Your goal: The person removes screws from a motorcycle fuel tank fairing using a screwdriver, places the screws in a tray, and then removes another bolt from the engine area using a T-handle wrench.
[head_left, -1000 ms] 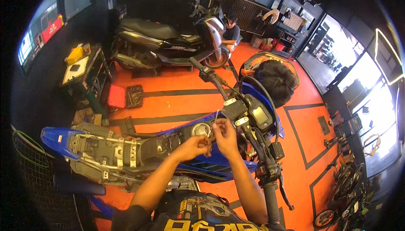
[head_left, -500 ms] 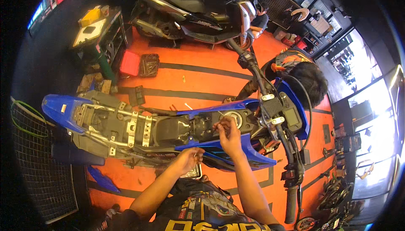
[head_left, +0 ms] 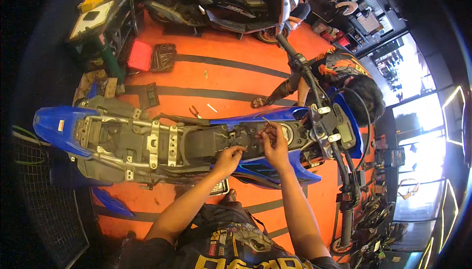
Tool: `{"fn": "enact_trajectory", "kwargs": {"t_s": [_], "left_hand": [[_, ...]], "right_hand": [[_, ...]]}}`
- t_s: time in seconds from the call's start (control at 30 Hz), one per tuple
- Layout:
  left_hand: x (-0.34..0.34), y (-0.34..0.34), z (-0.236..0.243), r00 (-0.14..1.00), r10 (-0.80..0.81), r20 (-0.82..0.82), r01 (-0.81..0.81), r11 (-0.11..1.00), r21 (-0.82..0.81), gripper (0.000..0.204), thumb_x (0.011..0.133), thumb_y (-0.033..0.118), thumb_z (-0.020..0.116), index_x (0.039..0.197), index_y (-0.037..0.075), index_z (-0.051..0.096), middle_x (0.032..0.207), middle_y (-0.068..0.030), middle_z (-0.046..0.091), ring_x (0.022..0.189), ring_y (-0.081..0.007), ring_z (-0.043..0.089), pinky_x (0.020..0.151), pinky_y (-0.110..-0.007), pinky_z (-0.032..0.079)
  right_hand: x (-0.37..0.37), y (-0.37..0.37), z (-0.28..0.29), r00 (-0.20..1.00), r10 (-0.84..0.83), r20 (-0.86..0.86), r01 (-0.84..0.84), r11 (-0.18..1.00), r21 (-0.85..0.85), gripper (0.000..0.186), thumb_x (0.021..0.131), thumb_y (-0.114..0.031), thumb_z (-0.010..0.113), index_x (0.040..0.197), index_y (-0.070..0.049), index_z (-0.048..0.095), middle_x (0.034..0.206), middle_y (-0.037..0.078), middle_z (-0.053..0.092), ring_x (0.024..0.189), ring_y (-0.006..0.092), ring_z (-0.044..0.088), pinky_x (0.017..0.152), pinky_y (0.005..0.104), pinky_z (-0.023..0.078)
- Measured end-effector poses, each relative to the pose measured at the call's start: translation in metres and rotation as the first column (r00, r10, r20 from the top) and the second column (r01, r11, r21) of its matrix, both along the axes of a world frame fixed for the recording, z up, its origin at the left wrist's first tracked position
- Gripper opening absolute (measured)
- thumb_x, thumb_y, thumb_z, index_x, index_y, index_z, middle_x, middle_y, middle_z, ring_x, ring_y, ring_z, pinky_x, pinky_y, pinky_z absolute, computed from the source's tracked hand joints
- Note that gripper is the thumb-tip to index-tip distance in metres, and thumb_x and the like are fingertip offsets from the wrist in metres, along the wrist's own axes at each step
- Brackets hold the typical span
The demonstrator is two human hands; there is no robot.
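Note:
A partly stripped blue motorcycle (head_left: 60,120) lies crosswise in front of me, seat off and frame exposed. My right hand (head_left: 273,141) is over the tank area beside the round silver filler ring (head_left: 283,132), fingers closed on a slim bent metal tool (head_left: 267,120). To its lower left, my left hand (head_left: 230,159) has curled fingers near the black cover (head_left: 201,146) and blue side panel; what is in them is too small to tell. A co-worker (head_left: 339,70) bends over beyond the handlebar (head_left: 348,190), head low by the bike's front.
Behind stand a large scooter (head_left: 231,11) with another person (head_left: 297,16) beside it, and a tool cart (head_left: 93,23). An open red tool case (head_left: 140,55), pliers (head_left: 195,112) and a loose blue panel (head_left: 110,202) lie on the orange floor (head_left: 221,80). A wire grid (head_left: 46,210) is at lower left.
The view has tilted down. My hands, together on the metal tool a second ago, have separated: the left dropped away, then rose toward the bike, while the right keeps the tool.

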State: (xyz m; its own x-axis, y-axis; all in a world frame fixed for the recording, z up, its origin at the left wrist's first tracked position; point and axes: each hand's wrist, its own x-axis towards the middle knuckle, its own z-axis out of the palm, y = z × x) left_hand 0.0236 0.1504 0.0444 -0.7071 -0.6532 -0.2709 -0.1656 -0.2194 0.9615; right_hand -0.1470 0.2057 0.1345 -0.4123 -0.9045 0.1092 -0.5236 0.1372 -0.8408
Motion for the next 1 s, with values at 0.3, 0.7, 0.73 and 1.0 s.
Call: {"fn": "enact_trajectory", "kwargs": {"t_s": [0.3,0.7,0.73,1.0], "left_hand": [[0.016,-0.024,0.021,0.987,0.132,-0.092,-0.136,0.99,-0.038,0.039,0.106,0.033,0.048,0.126,0.003,0.063,0.108,-0.0172,0.071,0.105,-0.0285,0.066,0.09,-0.038,0.05],[0.046,-0.073,0.098,0.997,-0.081,-0.005,0.029,0.422,-0.906,0.033,0.093,0.029,0.063,0.073,0.003,0.067,0.071,-0.0176,0.064,0.065,-0.0371,0.065,0.06,-0.046,0.052],[0.046,-0.071,0.1,0.995,-0.092,0.032,0.07,0.442,-0.894,0.036,0.095,0.031,0.06,0.073,0.003,0.068,0.072,-0.0191,0.066,0.066,-0.0385,0.066,0.064,-0.048,0.053],[0.037,-0.064,0.064,0.987,-0.142,0.071,0.109,0.932,0.346,0.059,0.101,0.047,0.045,0.073,0.001,0.069,0.068,-0.0216,0.066,0.066,-0.0396,0.067,0.061,-0.046,0.049]], "right_hand": [[0.035,-0.008,0.028,0.911,0.137,-0.389,-0.133,0.99,0.037,0.026,0.095,0.005,0.054,0.12,0.001,0.056,0.103,0.019,0.067,0.094,0.0342,0.07,0.082,0.037,0.054],[0.064,0.002,0.025,0.851,0.127,-0.51,-0.078,0.99,0.115,0.038,0.081,0.009,0.055,0.115,-0.005,0.06,0.105,0.018,0.063,0.101,0.0412,0.061,0.083,0.0472,0.052],[0.066,0.001,0.028,0.847,0.139,-0.513,-0.074,0.987,0.144,0.036,0.081,0.008,0.056,0.115,-0.005,0.06,0.105,0.017,0.063,0.102,0.0405,0.061,0.083,0.0475,0.052],[0.077,-0.004,0.016,0.879,0.137,-0.456,-0.158,0.987,-0.007,0.027,0.084,0.0,0.063,0.11,-0.004,0.064,0.104,0.016,0.067,0.099,0.0364,0.063,0.082,0.0444,0.054]]}}
